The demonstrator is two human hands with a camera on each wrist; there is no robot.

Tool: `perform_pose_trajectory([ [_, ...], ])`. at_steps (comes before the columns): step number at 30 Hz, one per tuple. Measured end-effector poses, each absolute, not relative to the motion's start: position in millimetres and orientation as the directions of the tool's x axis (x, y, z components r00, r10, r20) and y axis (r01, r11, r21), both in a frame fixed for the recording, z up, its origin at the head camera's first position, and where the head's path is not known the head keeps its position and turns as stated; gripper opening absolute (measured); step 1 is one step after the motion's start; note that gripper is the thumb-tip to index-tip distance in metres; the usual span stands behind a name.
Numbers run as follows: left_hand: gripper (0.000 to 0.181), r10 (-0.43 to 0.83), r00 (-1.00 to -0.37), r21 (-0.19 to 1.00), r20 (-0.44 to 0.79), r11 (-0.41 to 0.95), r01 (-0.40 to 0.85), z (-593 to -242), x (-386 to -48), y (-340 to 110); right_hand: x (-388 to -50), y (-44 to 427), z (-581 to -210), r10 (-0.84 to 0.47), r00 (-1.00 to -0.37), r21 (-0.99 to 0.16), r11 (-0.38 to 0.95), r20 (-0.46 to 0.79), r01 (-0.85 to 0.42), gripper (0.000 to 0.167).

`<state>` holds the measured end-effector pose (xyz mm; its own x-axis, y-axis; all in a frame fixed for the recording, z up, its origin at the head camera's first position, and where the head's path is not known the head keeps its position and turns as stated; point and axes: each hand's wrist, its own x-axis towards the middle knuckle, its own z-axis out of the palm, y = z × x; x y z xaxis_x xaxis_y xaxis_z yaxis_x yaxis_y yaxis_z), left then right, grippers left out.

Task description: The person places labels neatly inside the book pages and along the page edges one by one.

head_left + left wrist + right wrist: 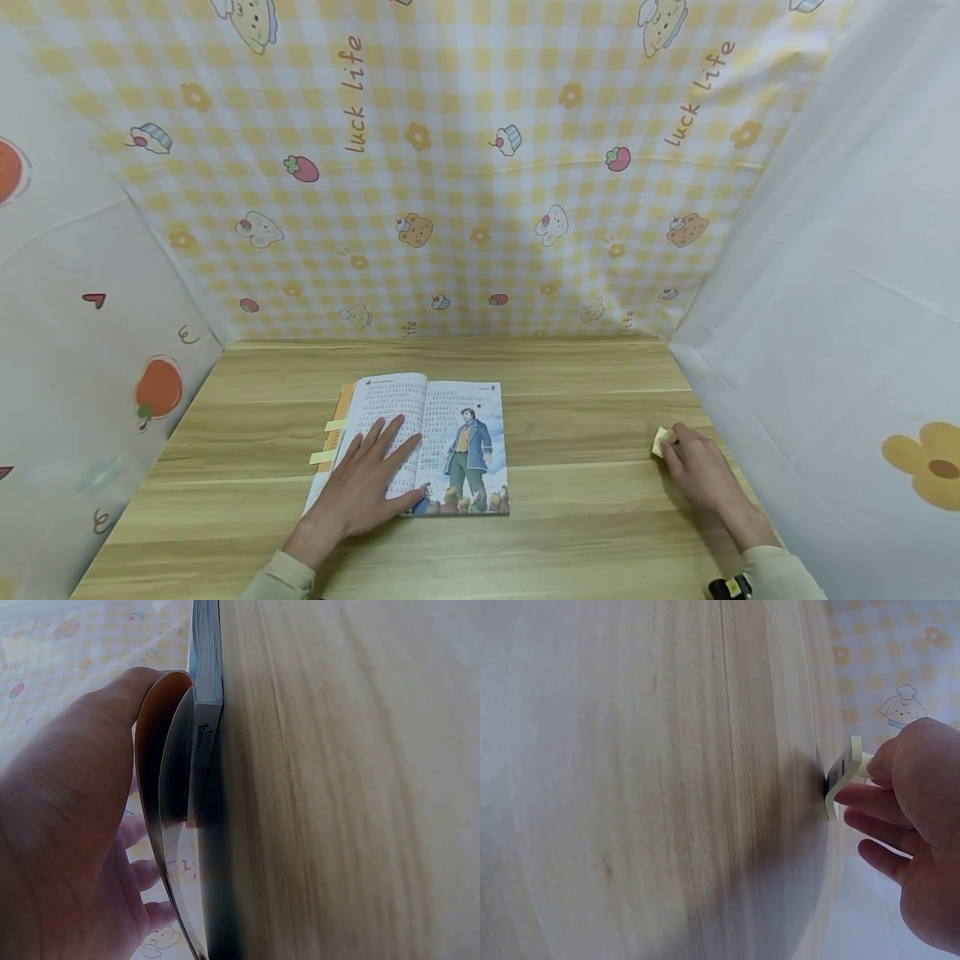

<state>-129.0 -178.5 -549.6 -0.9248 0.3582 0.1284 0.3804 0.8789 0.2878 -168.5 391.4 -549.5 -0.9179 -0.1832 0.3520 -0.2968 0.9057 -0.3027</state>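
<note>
An open book (457, 400) lies on the table, with text on its left page and a drawing of a man in a blue coat on the right. My left hand (363, 487) rests on the left page, fingers straight and spread. Seen from the left wrist, that hand (71, 810) presses beside the curved cover, and the book's thick page block (207, 667) shows edge-on. At the right, my right hand (697, 471) pinches a small pale yellow sticky note pad (658, 442). In the right wrist view the pad (844, 774) stands tilted near the table surface, its top sheets bent under the thumb.
Two pale yellow sticky tabs (322, 457) stick out from the book's left side, over an orange cover edge (345, 402). The wood-grain table (577, 417) is bounded by a yellow checked curtain (450, 183) behind and white sheets at both sides.
</note>
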Motion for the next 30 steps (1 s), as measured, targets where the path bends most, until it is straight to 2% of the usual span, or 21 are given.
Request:
perform_pose_trajectory([
  [9, 0.082, 0.361, -0.920, 0.280, 0.153, 0.877, 0.391, -549.3, -128.2, -178.8, -167.5, 391.6, -547.8, -0.180, -0.921, -0.322, 0.899, 0.345, -0.297, 0.014],
  [30, 0.081, 0.357, -0.922, 0.288, 0.147, 0.877, 0.386, -546.7, -127.4, -178.3, -165.0, 391.8, -549.2, -0.234, -0.898, -0.266, 0.900, 0.372, -0.345, 0.021],
])
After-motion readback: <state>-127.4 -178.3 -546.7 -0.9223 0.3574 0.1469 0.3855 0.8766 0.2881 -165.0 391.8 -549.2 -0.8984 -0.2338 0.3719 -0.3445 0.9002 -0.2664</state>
